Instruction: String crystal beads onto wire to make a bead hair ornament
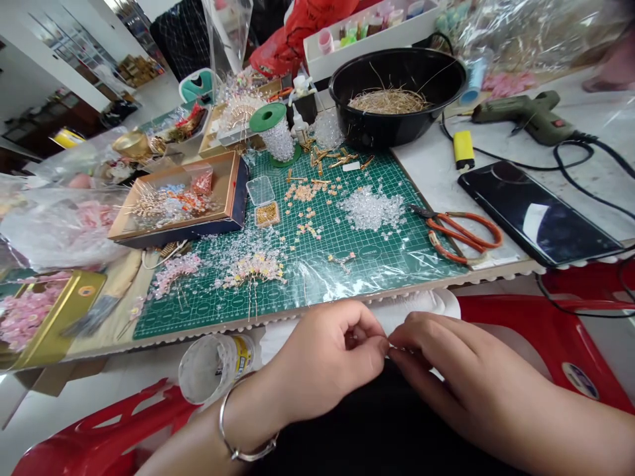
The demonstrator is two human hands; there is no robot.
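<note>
My left hand (342,350), with a silver bangle on its wrist, is closed in a pinch in front of the table's near edge. My right hand (441,360) pinches right beside it, and the fingertips of both nearly meet. Whatever lies between them is too small or too hidden to make out. Just beyond on the green cutting mat (307,291) lies a small beaded wire sprig (342,261). Farther left rest a yellow-pink beaded hair comb (254,270) and a pink beaded piece (176,271) with wire prongs. Clear beads (373,209) form a pile behind the sprig.
Orange-handled pliers (464,231), a phone (540,211), a yellow lighter (464,149) and a glue gun (536,116) lie at the right. A black bowl (397,125) of wire stands behind. At left are a cardboard box (231,192), a bead spool (278,135) and a gold tin (74,311).
</note>
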